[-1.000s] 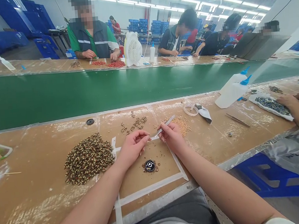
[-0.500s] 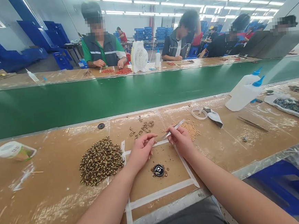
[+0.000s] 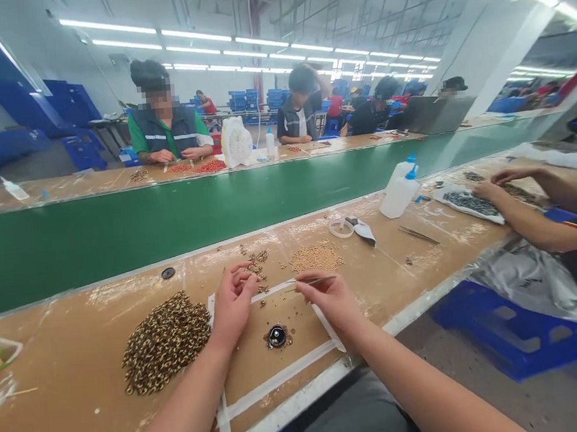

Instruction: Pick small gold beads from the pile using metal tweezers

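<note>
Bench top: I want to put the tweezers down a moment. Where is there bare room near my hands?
Bare: inside the taped square, between black dish and near tape strip; also between tan bead pile and spare tweezers. Crowded: scattered parts beyond the left hand; brown bead pile beside it.

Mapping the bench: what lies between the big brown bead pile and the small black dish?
Head view: the wrist of the left hand lies over that stretch, crossing a white tape strip.
</note>
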{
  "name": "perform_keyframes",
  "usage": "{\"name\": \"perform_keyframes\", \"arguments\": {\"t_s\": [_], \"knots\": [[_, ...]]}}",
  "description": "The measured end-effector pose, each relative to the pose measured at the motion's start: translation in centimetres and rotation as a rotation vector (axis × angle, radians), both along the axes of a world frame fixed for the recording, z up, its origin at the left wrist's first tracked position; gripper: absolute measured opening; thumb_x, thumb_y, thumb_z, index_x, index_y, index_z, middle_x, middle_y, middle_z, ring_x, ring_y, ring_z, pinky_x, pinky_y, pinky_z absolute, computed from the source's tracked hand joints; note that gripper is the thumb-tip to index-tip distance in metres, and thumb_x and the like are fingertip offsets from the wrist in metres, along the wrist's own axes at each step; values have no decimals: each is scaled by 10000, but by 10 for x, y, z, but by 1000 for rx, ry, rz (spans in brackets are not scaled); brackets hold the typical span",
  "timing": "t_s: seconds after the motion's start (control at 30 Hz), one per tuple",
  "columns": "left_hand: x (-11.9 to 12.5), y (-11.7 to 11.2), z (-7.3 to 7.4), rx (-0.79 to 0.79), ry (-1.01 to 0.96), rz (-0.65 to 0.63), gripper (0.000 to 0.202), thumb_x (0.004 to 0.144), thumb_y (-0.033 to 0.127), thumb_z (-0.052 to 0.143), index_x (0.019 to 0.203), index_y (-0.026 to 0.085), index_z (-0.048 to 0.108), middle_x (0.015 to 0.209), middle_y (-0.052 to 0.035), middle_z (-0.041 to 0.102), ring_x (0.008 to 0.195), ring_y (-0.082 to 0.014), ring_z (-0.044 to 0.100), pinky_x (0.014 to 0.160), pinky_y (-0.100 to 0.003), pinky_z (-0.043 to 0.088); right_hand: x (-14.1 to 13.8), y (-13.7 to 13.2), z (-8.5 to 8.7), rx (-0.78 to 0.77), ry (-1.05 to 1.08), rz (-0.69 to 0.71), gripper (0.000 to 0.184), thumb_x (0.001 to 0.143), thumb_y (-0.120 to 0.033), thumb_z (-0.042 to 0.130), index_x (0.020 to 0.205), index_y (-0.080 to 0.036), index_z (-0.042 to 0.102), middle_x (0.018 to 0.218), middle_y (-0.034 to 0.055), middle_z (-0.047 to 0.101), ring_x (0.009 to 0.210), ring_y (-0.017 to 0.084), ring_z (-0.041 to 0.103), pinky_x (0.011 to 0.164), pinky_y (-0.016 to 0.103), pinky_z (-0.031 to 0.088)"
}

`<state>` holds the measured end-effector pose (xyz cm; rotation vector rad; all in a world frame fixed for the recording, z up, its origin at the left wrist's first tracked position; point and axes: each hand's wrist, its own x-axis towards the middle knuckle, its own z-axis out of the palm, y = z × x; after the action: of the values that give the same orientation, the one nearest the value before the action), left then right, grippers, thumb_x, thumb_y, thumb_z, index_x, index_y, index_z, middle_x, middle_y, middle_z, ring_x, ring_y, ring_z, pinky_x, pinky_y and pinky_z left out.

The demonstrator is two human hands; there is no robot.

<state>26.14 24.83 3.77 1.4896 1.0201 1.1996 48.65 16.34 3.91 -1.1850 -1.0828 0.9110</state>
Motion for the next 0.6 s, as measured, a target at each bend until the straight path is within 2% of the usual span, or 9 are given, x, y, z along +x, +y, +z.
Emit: {"name": "perform_keyframes", "arguments": {"t_s": [0.1,0.2,0.3,0.4,0.47,0.5,0.6], "knots": [[-5,0,-2,111,21,69,469,970,499,748,1320,218,612,1007,-49,742,960,-201,733,852,-302,543,14,-21,-12,-29,-100,35,299,855,-487,885,1003,-228,869,984,89,853,872,245,787,834,390,640],[-6,-2,1,177,16,121,463,958,484,762,1311,223,616,1031,-53,739,934,-201,724,842,-309,540,24,-30,-20,-91,-209,111,353,904,-520,824,1098,-228,868,1066,113,864,980,303,811,902,451,648],[-6,-9,16,183,-1,183,454,951,497,760,1283,223,616,1041,-56,729,944,-207,719,810,-298,531,25,-31,-16,-105,-333,191,386,968,-542,746,1188,-243,853,1173,122,851,1075,332,800,957,487,645],[-14,-29,37,131,-55,196,484,938,542,749,1269,228,589,986,-34,711,897,-200,716,754,-278,523,23,-33,-9,-4,-503,255,385,1019,-540,674,1252,-275,828,1328,125,794,1257,343,733,1112,515,583],[-28,-48,47,104,-52,183,488,942,563,743,1273,239,587,960,-16,696,752,-158,659,673,-255,494,28,-33,-11,53,-635,301,425,1026,-548,642,1308,-275,808,1388,148,752,1338,358,685,1194,548,525],[-38,-58,49,98,-28,184,477,959,570,727,1275,240,594,956,-14,691,711,-143,628,655,-250,480,33,-32,-16,72,-680,275,446,1004,-554,656,1311,-268,806,1395,165,742,1343,379,679,1193,571,526],[-77,-89,45,67,59,277,487,961,644,707,1212,230,653,940,-44,710,781,-184,669,671,-270,503,47,-19,-36,118,-796,258,410,937,-563,729,1248,-314,826,1378,168,746,1276,413,712,1113,600,588]]}}
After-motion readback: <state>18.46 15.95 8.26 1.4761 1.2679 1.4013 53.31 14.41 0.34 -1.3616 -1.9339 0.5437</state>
